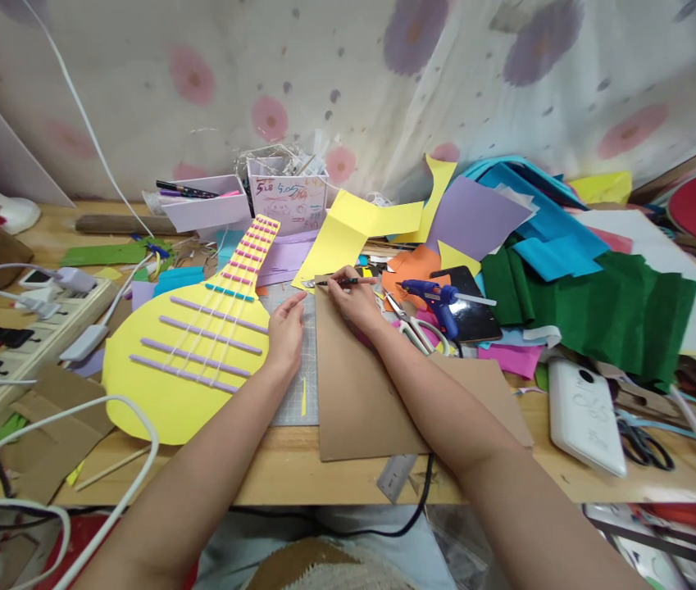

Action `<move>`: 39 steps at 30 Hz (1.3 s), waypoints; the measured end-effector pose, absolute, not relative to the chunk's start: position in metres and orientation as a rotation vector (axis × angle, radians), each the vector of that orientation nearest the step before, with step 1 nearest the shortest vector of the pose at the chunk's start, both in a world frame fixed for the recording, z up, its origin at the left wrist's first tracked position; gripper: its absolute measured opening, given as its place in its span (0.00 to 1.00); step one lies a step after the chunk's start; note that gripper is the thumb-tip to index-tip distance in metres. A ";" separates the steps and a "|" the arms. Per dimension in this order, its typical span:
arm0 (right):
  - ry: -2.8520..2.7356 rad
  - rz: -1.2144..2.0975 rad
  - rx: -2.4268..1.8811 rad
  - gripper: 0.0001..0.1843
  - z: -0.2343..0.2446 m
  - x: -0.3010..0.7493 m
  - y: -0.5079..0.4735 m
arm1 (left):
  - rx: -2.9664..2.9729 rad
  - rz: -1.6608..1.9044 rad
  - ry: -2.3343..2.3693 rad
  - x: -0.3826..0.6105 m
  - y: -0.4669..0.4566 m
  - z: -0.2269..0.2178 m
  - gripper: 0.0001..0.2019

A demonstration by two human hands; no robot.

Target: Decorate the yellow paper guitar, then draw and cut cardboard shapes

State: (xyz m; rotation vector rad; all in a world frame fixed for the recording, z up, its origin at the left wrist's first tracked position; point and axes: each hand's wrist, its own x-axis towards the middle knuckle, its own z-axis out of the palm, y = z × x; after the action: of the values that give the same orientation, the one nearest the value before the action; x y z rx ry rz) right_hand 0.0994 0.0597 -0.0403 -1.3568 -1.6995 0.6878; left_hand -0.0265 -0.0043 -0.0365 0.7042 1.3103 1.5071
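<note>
My right hand (353, 299) grips a slim black pen-like tool (357, 281), its tip pointing left. Whether it is a pen or a craft knife cannot be made out. The hand rests over the top of a brown cardboard sheet (360, 401). Just left of the sheet, my left hand (287, 329) has its fingers pinched together above a grey cutting mat (292, 406); anything between them is too small to name. Beside my left forearm lies a yellow paper guitar (163, 401) with purple strips and white strings.
At the right are a blue glue gun (437, 301), scissors (412, 324), a black phone (474, 307), dark green paper (606, 311) and a white power bank (587, 418). A power strip (34, 344) with cables lies left. Boxes (289, 197) and yellow paper (338, 238) stand behind.
</note>
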 end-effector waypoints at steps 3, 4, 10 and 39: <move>-1.664 0.669 -1.366 0.07 -0.041 0.100 0.062 | 0.694 1.504 1.316 -0.026 -0.005 -0.035 0.14; -1.642 0.654 -1.371 0.07 -0.041 0.100 0.063 | 0.691 1.503 1.316 -0.026 -0.005 -0.035 0.14; -1.638 0.642 -1.355 0.07 -0.039 0.100 0.061 | 0.706 1.508 1.317 -0.026 -0.005 -0.035 0.14; -1.580 0.637 -1.383 0.08 -0.042 0.101 0.065 | 0.805 1.467 1.416 -0.024 -0.007 -0.040 0.13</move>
State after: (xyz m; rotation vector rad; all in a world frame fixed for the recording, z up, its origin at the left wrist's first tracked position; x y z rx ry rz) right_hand 0.1009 0.0650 -0.0417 -1.3828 -1.5804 0.6371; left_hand -0.0244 -0.0069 -0.0397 0.8047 1.4162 1.4671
